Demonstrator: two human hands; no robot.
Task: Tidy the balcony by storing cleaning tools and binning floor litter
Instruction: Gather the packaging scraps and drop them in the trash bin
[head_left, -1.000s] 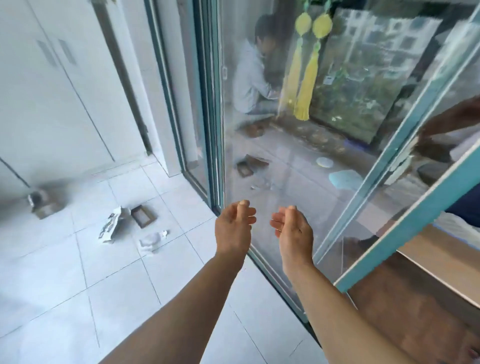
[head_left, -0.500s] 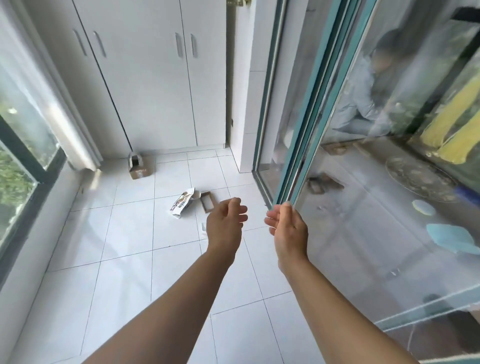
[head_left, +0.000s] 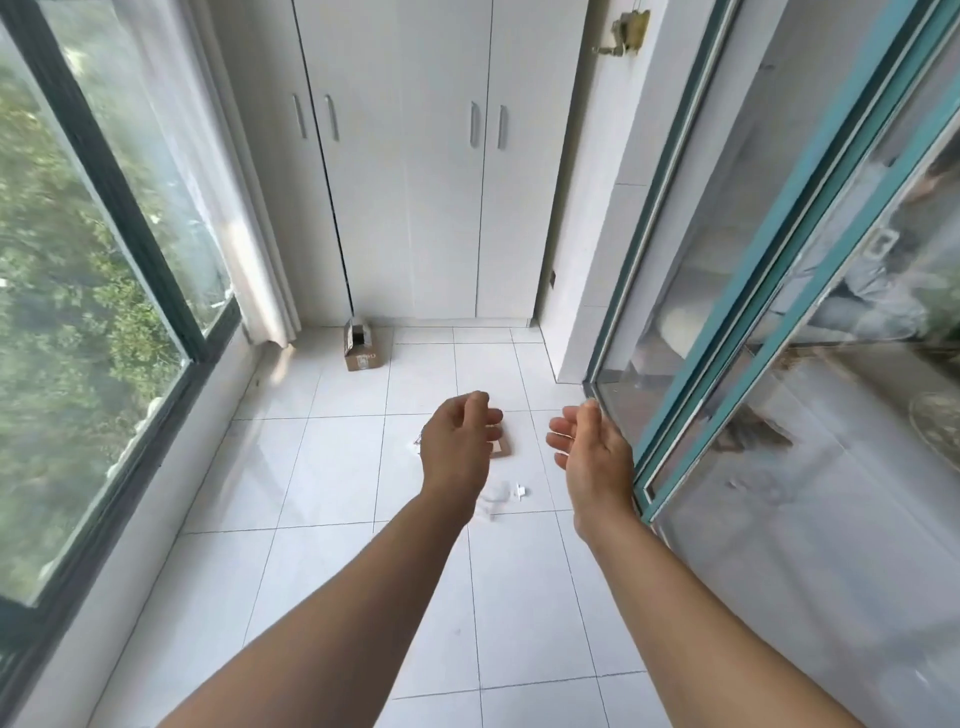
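Both my arms reach forward over the white tiled balcony floor. My left hand (head_left: 457, 447) hangs with loosely curled fingers and holds nothing. My right hand (head_left: 589, 457) is open, palm turned inward, also empty. Litter lies on the floor beneath them: a small brown cardboard tray (head_left: 503, 447) partly hidden behind my left hand, and crumpled white plastic scraps (head_left: 501, 496) just nearer. A small cardboard box (head_left: 361, 345) stands farther off by the cupboard. Neither hand touches any litter.
White cupboard doors (head_left: 441, 156) close off the far end. A large window (head_left: 88, 291) with a white curtain (head_left: 218, 197) runs along the left. Teal-framed sliding glass doors (head_left: 753, 270) line the right, close to my right hand.
My view has swung left, away from the glass door, to face down the balcony. My hands stay raised and empty, and now hang over the floor litter.
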